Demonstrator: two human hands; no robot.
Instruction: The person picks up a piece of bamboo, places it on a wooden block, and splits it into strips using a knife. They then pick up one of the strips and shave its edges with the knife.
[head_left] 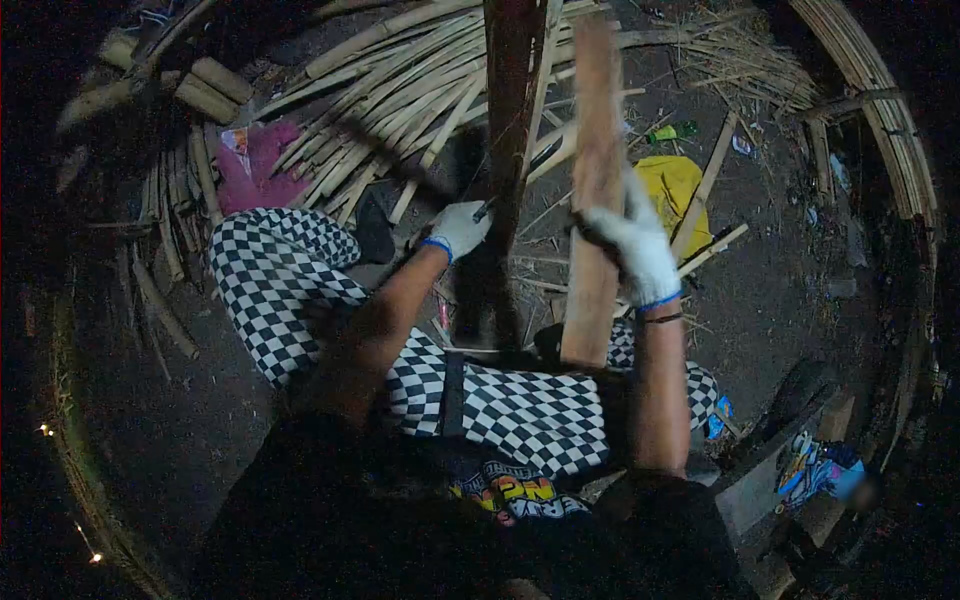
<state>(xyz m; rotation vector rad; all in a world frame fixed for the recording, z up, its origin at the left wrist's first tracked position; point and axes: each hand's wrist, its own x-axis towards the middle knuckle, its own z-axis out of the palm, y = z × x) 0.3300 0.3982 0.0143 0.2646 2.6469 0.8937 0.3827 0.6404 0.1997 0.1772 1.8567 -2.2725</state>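
A white glove with a blue cuff covers my left hand (460, 230); its fingers are wrapped round a dark handle just left of the dark upright post (512, 120). My right hand (636, 243), gloved the same way, grips a long flat wooden board (596, 150) around its middle. The board stands lengthwise in front of me, its lower end above my checkered trouser leg. What the dark handle belongs to is hard to make out in the shadow.
Split bamboo strips (400, 110) lie piled beyond the post, with more at the upper right. A pink bag (258, 170) is at the left, a yellow bag (668, 195) right of the board. Short bamboo pieces (213, 90) lie upper left; a grey block (755, 495) sits lower right.
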